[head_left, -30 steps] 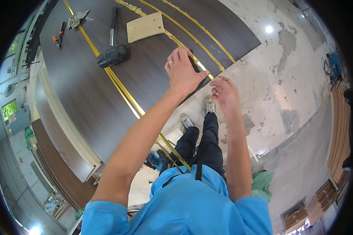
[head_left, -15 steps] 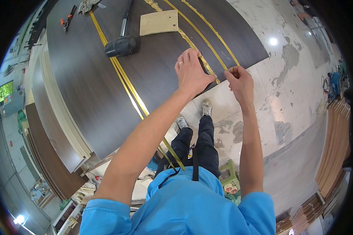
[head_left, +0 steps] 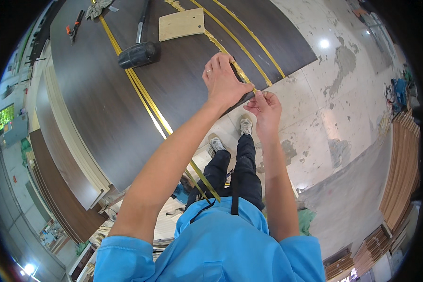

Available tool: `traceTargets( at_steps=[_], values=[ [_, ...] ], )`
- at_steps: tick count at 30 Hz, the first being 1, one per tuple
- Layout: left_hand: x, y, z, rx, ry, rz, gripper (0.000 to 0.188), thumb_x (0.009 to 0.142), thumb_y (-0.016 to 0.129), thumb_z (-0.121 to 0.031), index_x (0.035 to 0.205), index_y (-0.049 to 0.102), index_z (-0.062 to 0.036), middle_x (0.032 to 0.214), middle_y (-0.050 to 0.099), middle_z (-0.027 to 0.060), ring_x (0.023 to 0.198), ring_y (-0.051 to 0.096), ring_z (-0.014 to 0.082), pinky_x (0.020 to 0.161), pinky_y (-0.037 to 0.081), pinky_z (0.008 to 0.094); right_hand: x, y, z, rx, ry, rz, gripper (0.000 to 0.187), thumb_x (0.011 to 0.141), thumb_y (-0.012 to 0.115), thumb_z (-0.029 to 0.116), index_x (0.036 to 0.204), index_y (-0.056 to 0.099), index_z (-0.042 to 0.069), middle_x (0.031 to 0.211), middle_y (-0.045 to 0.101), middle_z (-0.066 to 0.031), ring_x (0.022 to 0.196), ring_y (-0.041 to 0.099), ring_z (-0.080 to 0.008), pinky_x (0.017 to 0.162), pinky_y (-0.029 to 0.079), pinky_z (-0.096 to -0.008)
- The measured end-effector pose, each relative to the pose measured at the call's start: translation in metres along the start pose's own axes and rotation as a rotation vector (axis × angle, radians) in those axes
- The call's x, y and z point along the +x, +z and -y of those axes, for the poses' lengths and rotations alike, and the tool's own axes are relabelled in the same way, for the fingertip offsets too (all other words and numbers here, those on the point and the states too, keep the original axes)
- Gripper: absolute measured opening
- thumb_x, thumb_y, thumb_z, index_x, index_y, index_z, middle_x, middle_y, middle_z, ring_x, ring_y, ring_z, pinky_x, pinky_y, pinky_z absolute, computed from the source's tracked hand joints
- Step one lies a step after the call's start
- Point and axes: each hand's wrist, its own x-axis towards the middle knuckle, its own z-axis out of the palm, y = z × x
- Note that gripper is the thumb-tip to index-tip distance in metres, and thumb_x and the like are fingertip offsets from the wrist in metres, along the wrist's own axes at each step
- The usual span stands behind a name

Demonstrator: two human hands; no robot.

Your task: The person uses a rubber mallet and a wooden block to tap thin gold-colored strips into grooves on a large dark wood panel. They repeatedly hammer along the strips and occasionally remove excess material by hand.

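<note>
A dark brown panel (head_left: 94, 103) lies in front of me, with several gold strips across it. My left hand (head_left: 223, 83) curls over a black block-like piece (head_left: 244, 99) at the panel's near right edge, mostly hidden under the palm. Its thumb reaches the end of the nearest right-hand gold strip (head_left: 240, 71). My right hand (head_left: 266, 110) pinches at that same strip end, just beyond the panel edge, with fingertips close to the left thumb. Two more gold strips (head_left: 247, 52) run alongside, with yellowish smears on them.
A black rubber mallet (head_left: 138, 55) and a pale drilled board (head_left: 181, 25) lie on the panel. Orange-handled pliers (head_left: 75, 27) and a grey rag (head_left: 97, 8) are at the far left. Loose gold strips (head_left: 148, 101) hang over the near edge. Stacked boards (head_left: 63, 183) stand left.
My right hand has moved left from the end of the outermost gold strip to the strip end beside my left thumb. My left hand stays on the black piece.
</note>
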Motion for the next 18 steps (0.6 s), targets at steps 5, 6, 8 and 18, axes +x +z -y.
traceTargets(
  at_steps=[5, 6, 8, 18],
  values=[
    [0.001, -0.001, 0.001, 0.007, 0.000, 0.008, 0.096, 0.065, 0.097, -0.037, 0.141, 0.046, -0.0066, 0.142, 0.046, 0.0136, 0.142, 0.038, 0.0388, 0.120, 0.029, 0.0546, -0.002, 0.011, -0.004, 0.060, -0.002, -0.074, 0.011, 0.108, 0.061, 0.008, 0.106, 0.053, 0.000, 0.088, 0.059, -0.0071, 0.070, 0.061, -0.0128, 0.067, 0.068, -0.0394],
    [0.000, 0.000, 0.000, 0.007, -0.001, 0.008, 0.096, 0.065, 0.097, -0.037, 0.141, 0.046, -0.0065, 0.142, 0.046, 0.0137, 0.143, 0.037, 0.0388, 0.120, 0.029, 0.0545, -0.002, 0.012, -0.004, 0.050, 0.007, -0.085, 0.011, 0.108, 0.060, 0.007, 0.106, 0.052, 0.000, 0.088, 0.059, -0.0070, 0.069, 0.060, -0.0126, 0.067, 0.068, -0.0395],
    [0.000, 0.000, 0.000, 0.007, -0.010, 0.018, 0.096, 0.065, 0.097, -0.037, 0.141, 0.046, -0.0062, 0.143, 0.045, 0.0140, 0.143, 0.037, 0.0388, 0.120, 0.029, 0.0545, -0.001, 0.014, -0.002, 0.022, 0.023, -0.105, 0.011, 0.108, 0.060, 0.006, 0.106, 0.051, 0.000, 0.088, 0.058, -0.0068, 0.068, 0.059, -0.0123, 0.067, 0.069, -0.0398],
    [-0.002, 0.000, -0.001, -0.003, 0.016, -0.032, 0.093, 0.065, 0.097, -0.034, 0.138, 0.047, -0.0061, 0.144, 0.047, 0.0148, 0.144, 0.038, 0.0390, 0.120, 0.029, 0.0542, -0.001, 0.024, 0.017, -0.182, 0.006, -0.116, 0.012, 0.106, 0.059, 0.002, 0.102, 0.048, 0.001, 0.085, 0.056, -0.0075, 0.067, 0.059, -0.0128, 0.063, 0.070, -0.0399]
  ],
)
